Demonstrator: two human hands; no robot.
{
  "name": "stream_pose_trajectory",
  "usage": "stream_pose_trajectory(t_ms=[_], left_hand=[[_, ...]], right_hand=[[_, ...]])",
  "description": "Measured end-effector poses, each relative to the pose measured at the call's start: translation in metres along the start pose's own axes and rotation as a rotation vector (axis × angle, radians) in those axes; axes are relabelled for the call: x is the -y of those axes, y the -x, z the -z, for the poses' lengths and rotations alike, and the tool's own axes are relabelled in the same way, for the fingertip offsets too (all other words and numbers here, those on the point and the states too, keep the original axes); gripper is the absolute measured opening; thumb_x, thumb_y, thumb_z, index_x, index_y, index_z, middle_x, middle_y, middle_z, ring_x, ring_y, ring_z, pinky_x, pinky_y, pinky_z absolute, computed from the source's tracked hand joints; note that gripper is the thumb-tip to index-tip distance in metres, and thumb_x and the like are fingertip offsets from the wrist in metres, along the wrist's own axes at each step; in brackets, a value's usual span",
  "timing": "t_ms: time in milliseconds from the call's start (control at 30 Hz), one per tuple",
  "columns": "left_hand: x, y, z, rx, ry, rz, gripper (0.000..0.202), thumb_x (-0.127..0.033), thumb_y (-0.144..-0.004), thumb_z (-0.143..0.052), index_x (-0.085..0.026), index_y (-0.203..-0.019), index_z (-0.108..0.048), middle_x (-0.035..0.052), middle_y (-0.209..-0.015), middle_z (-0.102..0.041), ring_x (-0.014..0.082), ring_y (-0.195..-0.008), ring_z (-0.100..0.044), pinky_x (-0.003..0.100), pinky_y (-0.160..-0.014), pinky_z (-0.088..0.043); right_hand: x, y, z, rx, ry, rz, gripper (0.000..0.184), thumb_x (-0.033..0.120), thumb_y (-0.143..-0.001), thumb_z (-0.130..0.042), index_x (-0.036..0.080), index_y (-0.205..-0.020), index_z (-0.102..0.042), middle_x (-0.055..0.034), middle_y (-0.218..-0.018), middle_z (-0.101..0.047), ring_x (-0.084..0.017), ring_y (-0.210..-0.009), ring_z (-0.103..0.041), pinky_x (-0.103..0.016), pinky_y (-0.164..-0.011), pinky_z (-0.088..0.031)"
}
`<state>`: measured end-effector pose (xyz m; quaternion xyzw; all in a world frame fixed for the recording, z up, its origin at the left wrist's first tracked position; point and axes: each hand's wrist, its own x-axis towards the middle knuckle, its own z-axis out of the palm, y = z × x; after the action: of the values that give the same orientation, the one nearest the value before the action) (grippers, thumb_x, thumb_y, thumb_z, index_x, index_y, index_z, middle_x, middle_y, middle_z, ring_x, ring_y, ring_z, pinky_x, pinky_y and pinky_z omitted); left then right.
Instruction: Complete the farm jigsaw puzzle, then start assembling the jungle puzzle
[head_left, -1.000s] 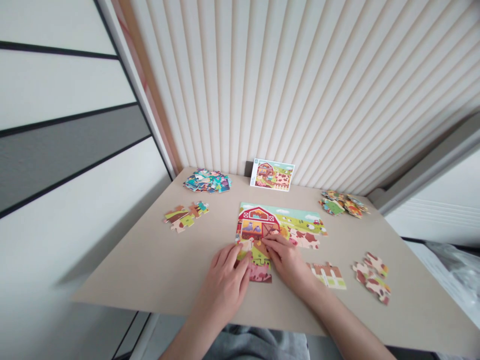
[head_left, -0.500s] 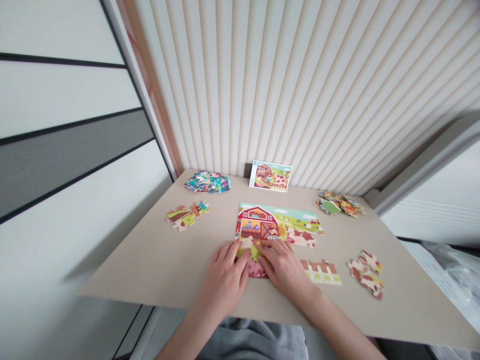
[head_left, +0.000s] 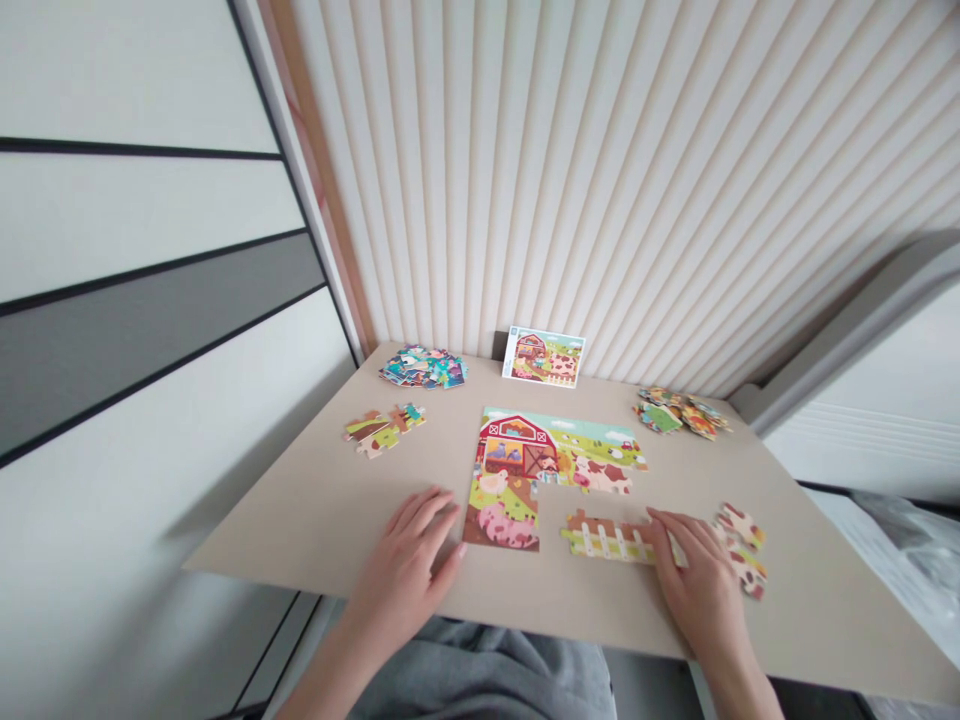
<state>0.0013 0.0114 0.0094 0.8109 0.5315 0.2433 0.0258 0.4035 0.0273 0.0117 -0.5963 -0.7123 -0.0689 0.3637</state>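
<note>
A partly built farm puzzle (head_left: pixel 525 465) with a red barn, cows and a pink pig lies in the middle of the beige table (head_left: pixel 315 510). My left hand (head_left: pixel 412 560) rests flat and open on the table just left of the puzzle's lower corner. Right of the puzzle, my right hand (head_left: pixel 697 580) lies with fingers stretched over the right end of a joined strip of white-fence pieces (head_left: pixel 604 538). A small group of brown-spotted cow pieces (head_left: pixel 742 550) sits just beyond that hand.
A reference picture card (head_left: pixel 541 357) leans against the ribbed wall. Loose piece piles lie at the back left (head_left: pixel 422 366) and back right (head_left: pixel 681 411). A small joined group (head_left: pixel 382 430) sits left of the puzzle. The table's front edge is near my lap.
Both hands left the puzzle's lower left part. My right hand moved right onto the fence strip; my left hand slid back to the table left of the puzzle. The pig piece now shows, joined in.
</note>
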Motion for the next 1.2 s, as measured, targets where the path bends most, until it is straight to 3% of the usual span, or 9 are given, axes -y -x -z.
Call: stream_pose_trajectory(t_ms=[100, 300, 533, 633, 733, 833, 900, 1033, 1200], left_hand=[[-0.008, -0.003, 0.001, -0.013, -0.002, 0.012, 0.038, -0.024, -0.098, -0.054, -0.023, -0.135, -0.06, 0.0102, -0.14, -0.06, 0.0306, -0.137, -0.05, 0.053, -0.117, -0.044], [-0.018, -0.007, 0.007, -0.067, 0.025, 0.022, 0.032, -0.02, -0.098, -0.052, -0.022, -0.128, -0.064, 0.0099, -0.132, -0.065, 0.0286, -0.131, -0.056, 0.051, -0.113, -0.048], [-0.01, 0.001, 0.003, -0.116, 0.029, 0.025, 0.039, -0.021, -0.097, -0.054, -0.021, -0.135, -0.06, 0.011, -0.13, -0.067, 0.0279, -0.126, -0.061, 0.048, -0.11, -0.051], [0.02, -0.006, 0.012, -0.141, -0.006, 0.081, 0.034, -0.026, -0.1, -0.05, -0.019, -0.131, -0.063, 0.0122, -0.129, -0.069, 0.0269, -0.12, -0.064, 0.046, -0.106, -0.052], [0.069, -0.028, 0.033, -0.154, -0.1, 0.2, 0.037, -0.03, -0.102, -0.047, -0.015, -0.132, -0.062, 0.017, -0.135, -0.065, 0.0307, -0.128, -0.06, 0.048, -0.111, -0.046], [0.119, -0.054, 0.052, -0.075, -0.134, 0.318, 0.041, -0.032, -0.1, -0.048, -0.012, -0.134, -0.06, 0.0189, -0.141, -0.061, 0.0324, -0.133, -0.056, 0.047, -0.116, -0.039], [0.145, -0.068, 0.058, -0.034, -0.128, 0.346, 0.046, -0.037, -0.096, -0.056, -0.008, -0.13, -0.062, 0.0216, -0.135, -0.065, 0.0353, -0.127, -0.06, 0.047, -0.111, -0.043], [0.173, -0.081, 0.053, 0.066, -0.081, 0.362, 0.046, -0.039, -0.089, -0.064, -0.01, -0.124, -0.066, 0.0179, -0.124, -0.073, 0.0321, -0.116, -0.068, 0.038, -0.101, -0.049], [0.185, -0.081, 0.045, 0.081, -0.049, 0.413, 0.048, -0.039, -0.085, -0.066, -0.015, -0.126, -0.065, 0.015, -0.124, -0.073, 0.0308, -0.116, -0.068, 0.036, -0.099, -0.049]], right_hand=[[-0.008, 0.001, -0.003, -0.031, -0.015, -0.057, 0.027, 0.038, -0.1, -0.054, 0.021, -0.105, -0.074, -0.0098, -0.106, -0.076, -0.027, -0.1, -0.068, -0.043, -0.091, -0.052], [0.0, 0.001, -0.01, 0.019, 0.064, 0.087, 0.031, 0.042, -0.099, -0.053, 0.021, -0.107, -0.074, -0.0122, -0.105, -0.076, -0.03, -0.098, -0.068, -0.046, -0.091, -0.05], [-0.005, 0.004, -0.009, 0.041, 0.042, 0.128, 0.029, 0.039, -0.1, -0.053, 0.02, -0.112, -0.072, -0.0121, -0.107, -0.075, -0.029, -0.099, -0.067, -0.046, -0.092, -0.05], [-0.005, 0.004, -0.01, 0.039, 0.041, 0.141, 0.028, 0.038, -0.1, -0.055, 0.02, -0.112, -0.072, -0.0121, -0.108, -0.075, -0.03, -0.1, -0.067, -0.046, -0.091, -0.051], [-0.005, 0.004, -0.011, 0.034, 0.029, 0.153, 0.027, 0.037, -0.099, -0.055, 0.021, -0.112, -0.071, -0.0116, -0.108, -0.075, -0.029, -0.1, -0.067, -0.045, -0.091, -0.051], [-0.006, 0.004, -0.012, 0.035, 0.015, 0.156, 0.027, 0.038, -0.099, -0.056, 0.02, -0.112, -0.071, -0.0111, -0.108, -0.075, -0.029, -0.1, -0.067, -0.045, -0.092, -0.051], [-0.007, 0.004, -0.012, 0.031, 0.006, 0.155, 0.028, 0.038, -0.099, -0.056, 0.02, -0.113, -0.071, -0.0116, -0.108, -0.075, -0.029, -0.1, -0.067, -0.045, -0.091, -0.051], [-0.009, 0.005, -0.014, 0.02, 0.007, 0.151, 0.028, 0.039, -0.099, -0.055, 0.02, -0.113, -0.072, -0.0126, -0.109, -0.074, -0.03, -0.1, -0.067, -0.046, -0.09, -0.051], [-0.006, 0.005, -0.013, 0.044, 0.038, 0.142, 0.028, 0.037, -0.101, -0.053, 0.02, -0.114, -0.071, -0.0122, -0.109, -0.074, -0.029, -0.101, -0.067, -0.045, -0.091, -0.051]])
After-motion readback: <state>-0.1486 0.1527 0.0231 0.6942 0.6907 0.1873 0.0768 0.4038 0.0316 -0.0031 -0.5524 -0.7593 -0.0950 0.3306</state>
